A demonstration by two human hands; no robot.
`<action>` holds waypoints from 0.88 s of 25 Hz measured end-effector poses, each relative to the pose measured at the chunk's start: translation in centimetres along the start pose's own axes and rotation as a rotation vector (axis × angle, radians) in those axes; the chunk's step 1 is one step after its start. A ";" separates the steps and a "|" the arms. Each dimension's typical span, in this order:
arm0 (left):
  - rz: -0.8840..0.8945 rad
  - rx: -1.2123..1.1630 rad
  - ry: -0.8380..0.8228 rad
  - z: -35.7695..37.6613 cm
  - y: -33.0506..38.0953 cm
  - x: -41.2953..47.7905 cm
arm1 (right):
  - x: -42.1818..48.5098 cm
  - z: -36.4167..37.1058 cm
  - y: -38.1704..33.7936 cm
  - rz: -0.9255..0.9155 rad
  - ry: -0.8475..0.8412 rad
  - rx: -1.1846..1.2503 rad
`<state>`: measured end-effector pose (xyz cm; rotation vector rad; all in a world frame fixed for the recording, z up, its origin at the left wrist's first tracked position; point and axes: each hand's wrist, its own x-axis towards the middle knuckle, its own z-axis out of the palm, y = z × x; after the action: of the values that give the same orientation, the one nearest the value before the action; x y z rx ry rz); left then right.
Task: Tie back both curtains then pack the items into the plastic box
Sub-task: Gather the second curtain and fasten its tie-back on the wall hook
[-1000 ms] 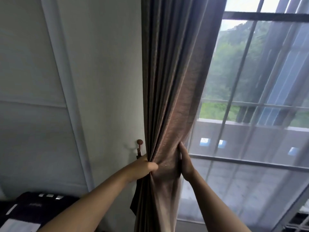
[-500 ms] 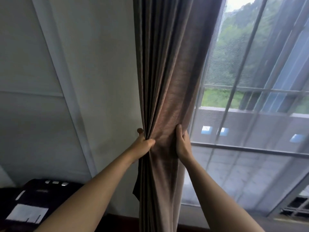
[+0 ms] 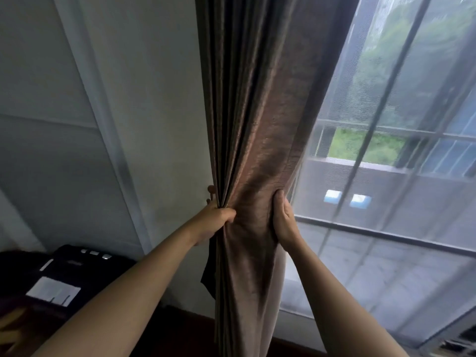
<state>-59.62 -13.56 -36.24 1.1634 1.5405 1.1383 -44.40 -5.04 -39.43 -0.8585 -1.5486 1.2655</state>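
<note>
Head view, white wall (image 3: 157,104), window (image 3: 386,234), gathered curtain (image 3: 260,130)

Daylight comes in from the window (image 3: 386,150) on the right, wall (image 3: 64,150) side dim, edges bent and soft.

A brown curtain (image 3: 260,124) hangs in gathered folds down the middle of the head view, with a pale wall (image 3: 159,99) to its left and a window (image 3: 401,176) behind a sheer net to its right. The left hand (image 3: 215,220) grips the folds at the curtain's left edge with curled fingers, just below a small reddish wall hook (image 3: 211,189) that peeks out beside the cloth, while the right hand (image 3: 283,220) wraps round the curtain's right edge at about the same height, bunching the fabric between the two. Low at the left lies a black case (image 3: 85,269) with a white label.
</note>
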 end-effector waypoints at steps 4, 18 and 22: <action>0.030 0.012 0.000 -0.8 -0.2 0.6 | 0.1 0.0 -0.4 0.041 -0.027 0.012; 0.211 0.814 -0.028 -1.1 2.8 1.2 | -4.2 3.8 0.1 0.083 0.053 -0.011; 0.247 0.768 0.070 -0.1 2.8 0.7 | -6.2 4.2 2.5 -0.096 0.190 -0.307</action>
<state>-59.35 -12.53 -33.61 1.8711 2.0076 0.7398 -46.47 -11.56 -43.48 -1.0523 -1.6317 0.8635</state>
